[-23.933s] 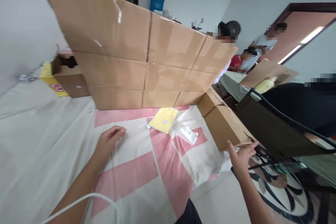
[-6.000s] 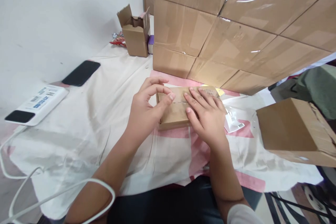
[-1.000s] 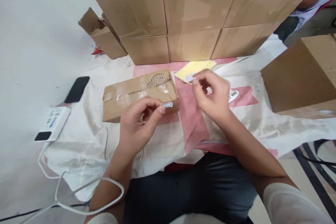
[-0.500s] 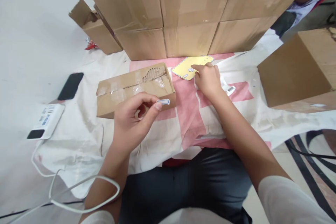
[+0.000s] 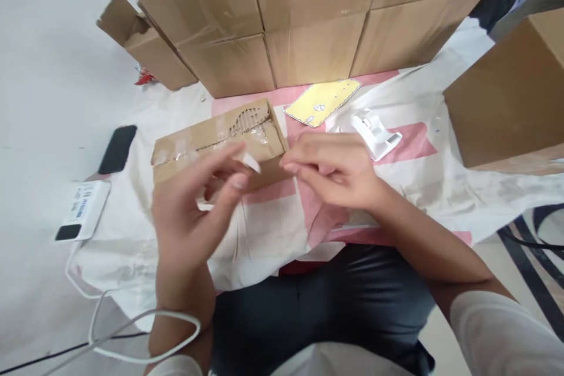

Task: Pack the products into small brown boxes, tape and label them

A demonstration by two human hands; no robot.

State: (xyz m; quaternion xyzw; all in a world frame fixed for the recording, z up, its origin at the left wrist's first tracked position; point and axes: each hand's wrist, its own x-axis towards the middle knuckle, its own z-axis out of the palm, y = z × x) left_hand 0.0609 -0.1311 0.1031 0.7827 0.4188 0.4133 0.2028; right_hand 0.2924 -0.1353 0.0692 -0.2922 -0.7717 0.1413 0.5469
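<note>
In front of the taped cardboard box (image 5: 185,136), my left hand (image 5: 194,200) holds a small white paper cutout (image 5: 251,163) near its thumb and forefinger, both smeared by motion. My right hand (image 5: 337,169) is just to the right of it, its thumb and fingertips pinched together; whatever lies between them, if anything, cannot be made out. Behind my right hand a yellow paper cutout (image 5: 324,100) lies flat on the cloth with small pale pieces on it. A white tape dispenser (image 5: 374,134) stands to the right of that hand.
Large cardboard boxes (image 5: 308,23) are stacked along the back. An open box (image 5: 506,94) stands at the right. On the left lie a black phone (image 5: 117,150) and a white device (image 5: 84,208) with a cable (image 5: 145,312). A red-and-white cloth (image 5: 268,229) covers the table.
My right hand has left the yellow cutout and come toward my left hand, fingers now pinched. My left hand has shifted left, still with the paper piece. The tape dispenser is now uncovered.
</note>
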